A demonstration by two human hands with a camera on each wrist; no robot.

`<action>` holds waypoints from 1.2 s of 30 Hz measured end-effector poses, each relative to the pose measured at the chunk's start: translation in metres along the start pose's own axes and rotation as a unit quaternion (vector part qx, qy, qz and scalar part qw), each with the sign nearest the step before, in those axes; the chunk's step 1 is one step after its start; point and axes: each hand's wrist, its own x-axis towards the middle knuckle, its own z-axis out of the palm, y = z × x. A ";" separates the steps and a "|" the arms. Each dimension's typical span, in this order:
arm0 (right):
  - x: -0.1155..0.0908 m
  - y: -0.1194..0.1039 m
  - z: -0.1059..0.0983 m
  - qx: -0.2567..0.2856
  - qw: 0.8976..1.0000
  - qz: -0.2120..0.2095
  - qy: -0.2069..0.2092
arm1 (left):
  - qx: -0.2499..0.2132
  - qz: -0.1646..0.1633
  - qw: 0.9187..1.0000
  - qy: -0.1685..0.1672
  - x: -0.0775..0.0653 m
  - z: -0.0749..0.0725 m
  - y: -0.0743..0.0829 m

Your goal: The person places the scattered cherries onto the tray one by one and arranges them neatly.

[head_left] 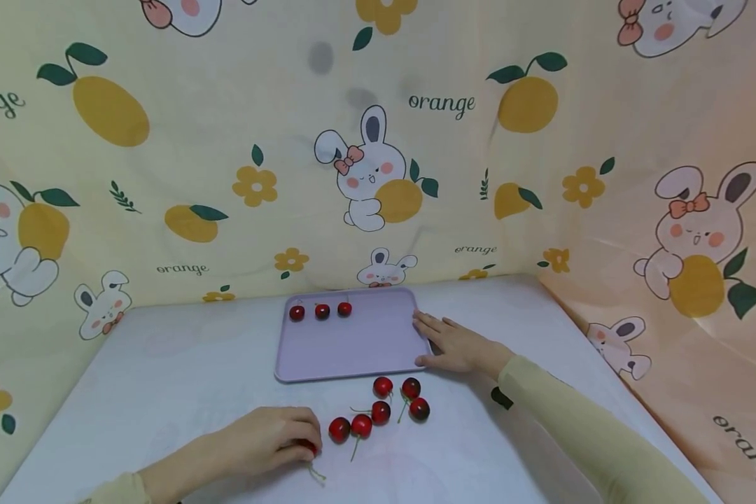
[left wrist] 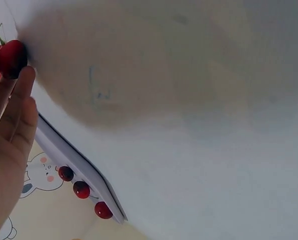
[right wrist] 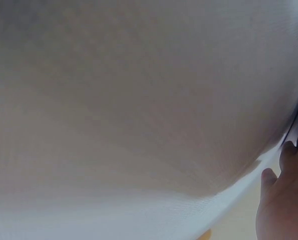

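My left hand (head_left: 264, 437) is low on the white table and pinches a red cherry (left wrist: 12, 59) between thumb and fingers. In the head view this cherry is mostly hidden, its green stem poking out below. My right hand (head_left: 460, 348) rests with extended fingers on the right edge of a pale purple tray (head_left: 353, 350). Along the tray's back left lie three cherries in a row: a left one (head_left: 297, 313), a middle one (head_left: 323, 312) and a right one (head_left: 344, 309). In front of the tray, several loose cherries (head_left: 362, 425) with dark patches lie on the table.
The white table (head_left: 183, 371) runs back to a curtain (head_left: 277, 126) printed with rabbits and oranges. Beneath the right forearm a small black object (head_left: 501, 398) shows, perhaps part of the wrist camera's strap.
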 end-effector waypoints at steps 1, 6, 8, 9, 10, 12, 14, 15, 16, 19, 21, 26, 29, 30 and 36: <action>0.000 0.000 0.000 0.002 1.000 -0.001 0.002 | -0.004 -0.005 1.000 -0.003 -0.001 -0.001 0.000; 0.000 0.000 0.001 -0.002 1.000 -0.004 0.004 | -0.011 -0.026 0.999 -0.023 -0.006 -0.004 0.003; 0.000 0.000 0.001 -0.003 1.000 -0.004 0.003 | -0.011 -0.032 0.999 -0.028 -0.007 -0.005 0.004; 0.000 0.000 0.001 -0.004 1.000 -0.004 0.003 | -0.012 -0.035 0.999 -0.031 -0.007 -0.005 0.004; 0.000 0.000 0.001 -0.004 1.000 -0.004 0.002 | -0.012 -0.037 0.999 -0.034 -0.007 -0.006 0.004; 0.000 0.000 0.001 -0.004 1.000 -0.003 0.001 | -0.018 -0.041 0.998 -0.039 -0.007 -0.006 0.004; 0.000 0.000 0.000 -0.003 1.000 -0.004 0.000 | -0.028 -0.045 0.998 -0.045 -0.007 -0.007 0.004; 0.000 0.000 0.000 -0.003 1.000 -0.004 -0.001 | -0.035 -0.050 0.997 -0.048 -0.007 -0.007 0.004; 0.000 0.000 0.000 -0.003 1.000 -0.004 -0.001 | -0.042 -0.053 0.996 -0.051 -0.006 -0.007 0.004; 0.000 0.000 -0.001 -0.003 1.000 -0.005 -0.001 | -0.065 -0.064 0.994 -0.053 -0.006 -0.009 0.006; 0.000 0.000 -0.001 -0.003 1.000 -0.007 -0.001 | -0.083 -0.072 0.993 -0.051 -0.006 -0.010 0.007; 0.000 0.000 -0.001 -0.006 1.000 -0.004 -0.003 | -0.118 -0.079 0.989 -0.032 -0.002 -0.016 0.012; 0.000 0.000 -0.002 -0.006 1.000 -0.004 -0.002 | -0.130 -0.082 0.988 -0.017 0.002 -0.018 0.014; -0.001 0.000 -0.002 -0.006 1.000 -0.004 -0.002 | -0.133 -0.081 0.988 -0.011 0.003 -0.018 0.014; -0.001 -0.001 -0.003 -0.009 1.000 -0.001 -0.004 | -0.118 -0.046 0.990 0.056 0.015 -0.015 0.012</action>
